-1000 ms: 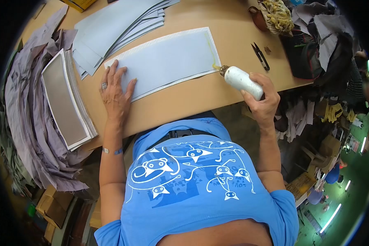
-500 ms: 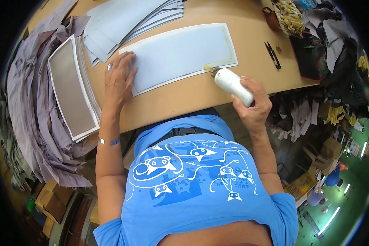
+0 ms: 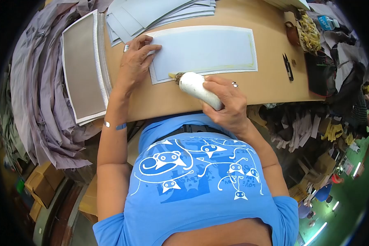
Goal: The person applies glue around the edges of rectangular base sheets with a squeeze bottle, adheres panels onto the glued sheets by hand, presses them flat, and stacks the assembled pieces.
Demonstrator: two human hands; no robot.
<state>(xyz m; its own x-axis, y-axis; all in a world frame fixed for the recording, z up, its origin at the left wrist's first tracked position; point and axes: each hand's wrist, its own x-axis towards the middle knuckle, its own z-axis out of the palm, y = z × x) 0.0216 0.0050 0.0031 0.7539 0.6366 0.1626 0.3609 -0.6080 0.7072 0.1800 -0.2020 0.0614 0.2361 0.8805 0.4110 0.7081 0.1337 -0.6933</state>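
A pale blue-grey panel with a white border (image 3: 201,49) lies flat before me. Yellowish glue lines its right end and its near edge. My right hand (image 3: 227,100) is wrapped round a white bottle (image 3: 199,90), tilted so its crusted brown neck and yellow tip meet the near edge, towards the left. My left hand (image 3: 137,59) rests on the panel's left end, fingers spread, with a ring on one finger.
Loose pale sheets (image 3: 160,12) lie behind the panel. At left are a stack of bordered brown panels (image 3: 84,67) and mauve cloth (image 3: 37,90). Black snips (image 3: 288,67), a yellow fibrous bundle (image 3: 308,33) and a dark bag (image 3: 319,76) sit at right.
The bottle in my right hand has moved left along the panel's near edge, and the yellow line there is longer. My view has shifted, while my left hand stays at the left end.
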